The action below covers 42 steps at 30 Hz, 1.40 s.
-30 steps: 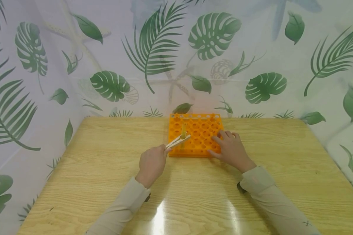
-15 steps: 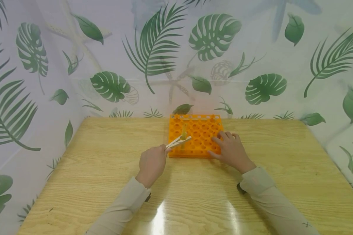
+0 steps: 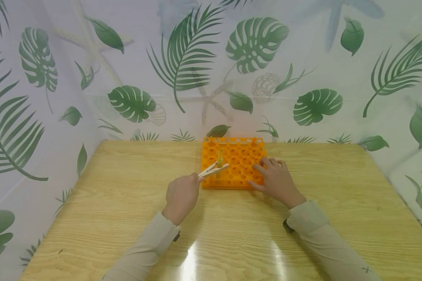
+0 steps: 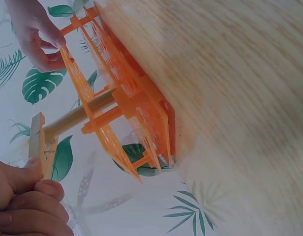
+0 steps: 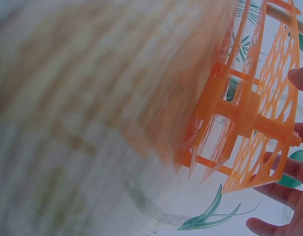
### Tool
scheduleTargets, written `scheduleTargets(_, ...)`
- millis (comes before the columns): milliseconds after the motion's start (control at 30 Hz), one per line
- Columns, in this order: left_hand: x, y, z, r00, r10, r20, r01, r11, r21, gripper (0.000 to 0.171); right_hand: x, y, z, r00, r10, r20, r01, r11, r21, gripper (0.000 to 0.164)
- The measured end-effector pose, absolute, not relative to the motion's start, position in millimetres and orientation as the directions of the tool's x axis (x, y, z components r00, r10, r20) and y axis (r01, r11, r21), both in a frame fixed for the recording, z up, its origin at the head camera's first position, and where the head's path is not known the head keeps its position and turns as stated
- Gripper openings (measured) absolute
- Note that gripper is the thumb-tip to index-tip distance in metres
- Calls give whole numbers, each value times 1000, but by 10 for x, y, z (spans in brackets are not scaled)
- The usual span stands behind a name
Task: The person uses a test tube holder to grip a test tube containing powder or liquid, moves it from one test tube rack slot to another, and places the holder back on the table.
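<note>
A wooden clamp (image 3: 212, 169) is pinched by the left hand (image 3: 181, 196) around a tube (image 3: 219, 162) mid-frame in the orange rack (image 3: 235, 164), which is steadied by the right hand (image 3: 275, 178), fingers flat. The tube could probably get snagged if tilted.

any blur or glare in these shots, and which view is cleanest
Head view is the cleanest: the orange rack and both hands are sharp, with two bright glare streaks on the table near the bottom edge. Left wrist view: the tabletop is smeared, the wooden clamp fairly clear. Right wrist view: worst, the table is heavily blurred.
</note>
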<state>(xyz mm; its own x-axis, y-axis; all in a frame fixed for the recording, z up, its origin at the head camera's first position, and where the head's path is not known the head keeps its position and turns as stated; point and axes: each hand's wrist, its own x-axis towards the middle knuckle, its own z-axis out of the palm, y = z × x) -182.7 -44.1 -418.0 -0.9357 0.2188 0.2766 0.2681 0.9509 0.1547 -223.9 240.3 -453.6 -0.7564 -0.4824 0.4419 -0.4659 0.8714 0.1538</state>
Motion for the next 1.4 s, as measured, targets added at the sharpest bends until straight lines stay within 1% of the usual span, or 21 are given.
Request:
scheduleTargets(267,-1827,-445,-4120,-936,216,280,265,952,153,32,-2245,2407,-4547,-754,-484,444,-470,870,151,49)
scheduleTargets(833,-1861,-444,-4024,-918,227,327,287,947,148,32,-2232,2398,-4531,-751,-486,447,-471,869,153,48)
scheduleTargets(1167,-1855,-429,-3963,-907,243,345,290,953,91,34,-2226,2392,-4527,-753,-483,446,-468,871,152,48)
scheduleTargets(1400,-1866,-429,-3939,-900,244,361,293,952,87,32,-2236,2400,-4535,-751,-486,448,-465,870,164,48)
